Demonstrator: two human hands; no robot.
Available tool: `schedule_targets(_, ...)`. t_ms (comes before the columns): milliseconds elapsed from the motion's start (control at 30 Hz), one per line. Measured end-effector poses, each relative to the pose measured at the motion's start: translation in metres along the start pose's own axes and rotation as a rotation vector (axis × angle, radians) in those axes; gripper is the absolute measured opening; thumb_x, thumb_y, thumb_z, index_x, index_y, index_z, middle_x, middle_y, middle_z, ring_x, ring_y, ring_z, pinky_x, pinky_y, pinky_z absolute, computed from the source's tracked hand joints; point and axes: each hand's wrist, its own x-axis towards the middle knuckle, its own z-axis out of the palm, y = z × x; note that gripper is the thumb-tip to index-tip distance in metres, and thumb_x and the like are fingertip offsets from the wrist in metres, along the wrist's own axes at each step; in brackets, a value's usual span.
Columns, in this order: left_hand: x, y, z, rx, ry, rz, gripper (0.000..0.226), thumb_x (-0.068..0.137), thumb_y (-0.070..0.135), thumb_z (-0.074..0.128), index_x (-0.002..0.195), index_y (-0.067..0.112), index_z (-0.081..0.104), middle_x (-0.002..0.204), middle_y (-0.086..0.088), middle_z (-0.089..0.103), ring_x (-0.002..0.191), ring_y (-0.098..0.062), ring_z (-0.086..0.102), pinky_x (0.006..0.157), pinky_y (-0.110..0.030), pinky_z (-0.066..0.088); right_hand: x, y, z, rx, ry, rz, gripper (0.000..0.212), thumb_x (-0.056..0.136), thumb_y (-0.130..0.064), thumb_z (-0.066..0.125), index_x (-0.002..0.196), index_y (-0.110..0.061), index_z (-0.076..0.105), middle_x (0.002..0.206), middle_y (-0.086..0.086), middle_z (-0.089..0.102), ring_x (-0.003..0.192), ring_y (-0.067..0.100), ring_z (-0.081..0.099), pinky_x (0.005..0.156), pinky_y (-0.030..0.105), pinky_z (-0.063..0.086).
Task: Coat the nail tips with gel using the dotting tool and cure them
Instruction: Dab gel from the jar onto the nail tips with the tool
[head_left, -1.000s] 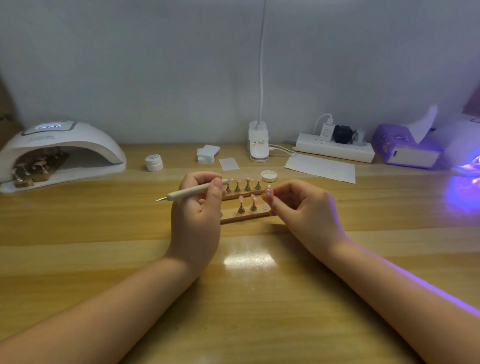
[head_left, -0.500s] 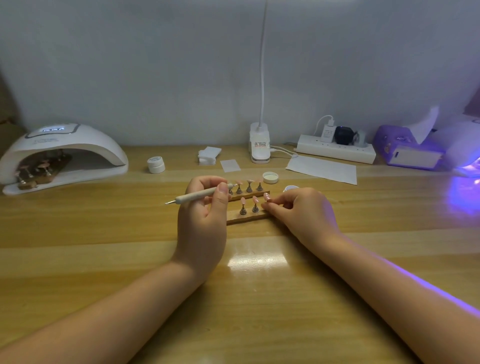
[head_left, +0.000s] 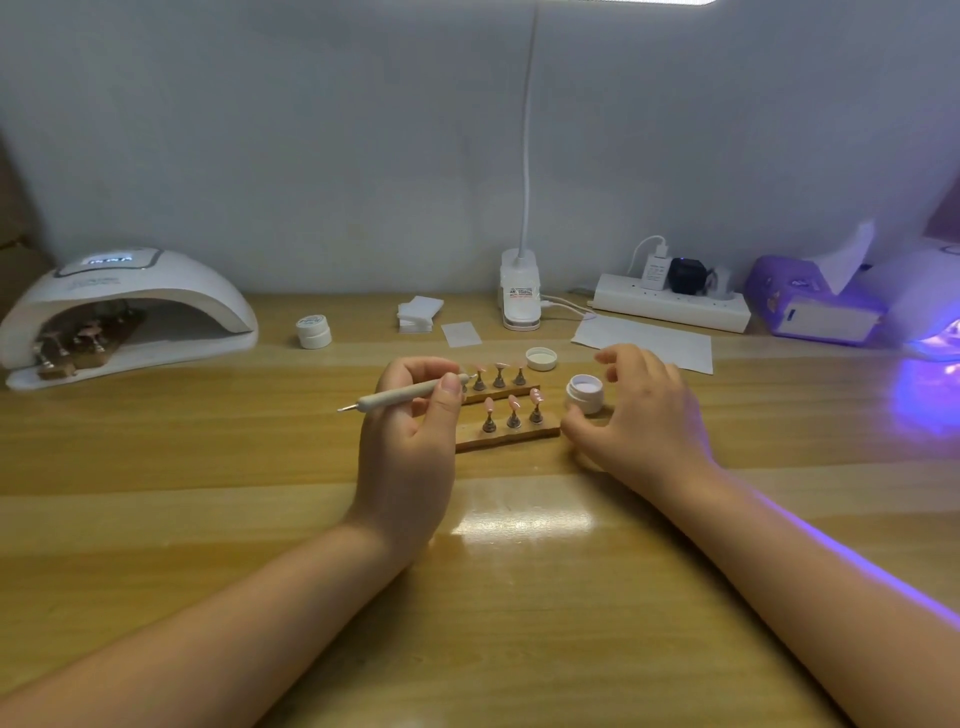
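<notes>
My left hand (head_left: 410, 426) pinches a pale dotting tool (head_left: 400, 399) that lies nearly level, its metal tip pointing left. Just right of it stand two wooden holders (head_left: 506, 439) with several pink nail tips (head_left: 511, 402) on metal stands. An open white gel jar (head_left: 585, 393) sits right of the holders. My right hand (head_left: 636, 415) hovers around the jar with fingers spread and loosely curved, holding nothing. The jar's white lid (head_left: 541, 358) lies behind the holders.
A white curing lamp (head_left: 124, 312) at far left houses another holder with tips. A second lamp (head_left: 930, 312) glows purple at far right. A closed white jar (head_left: 314, 332), wipes (head_left: 418, 313), a paper sheet (head_left: 644, 343), a desk lamp base (head_left: 520, 296), power strip (head_left: 670, 309) and tissue box (head_left: 810, 301) line the back.
My right hand set a nail tip on the front holder, let go and moved right to the open jar. My left hand stayed put with the tool.
</notes>
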Motion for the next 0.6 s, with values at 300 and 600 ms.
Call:
schedule_targets(300,-0.002,0.005,0.0,-0.043,-0.061,-0.018,0.009,0.098,0.015,0.051,0.103,0.013,0.058,0.092,0.002,0.066,0.078,0.0,0.059,0.065,-0.015,0.048,0.007,0.012,0.008,0.213,-0.095,0.07,0.063,0.083,-0.037,0.072,0.137,-0.025,0.042,0.118,-0.004,0.063,0.116,0.02,0.049,0.094,0.034,0.044)
schedule_targets(600,-0.001,0.008,-0.003,-0.091,-0.099,-0.006,0.007,0.097,0.013,0.051,0.098,0.015,0.058,0.088,0.009,0.069,0.076,-0.004,0.061,0.067,-0.017,0.052,0.001,0.01,-0.004,0.493,0.042,0.044,0.069,0.076,-0.022,0.08,0.132,-0.02,0.04,0.106,-0.003,0.056,0.096,0.013,0.057,0.077,0.021,0.049)
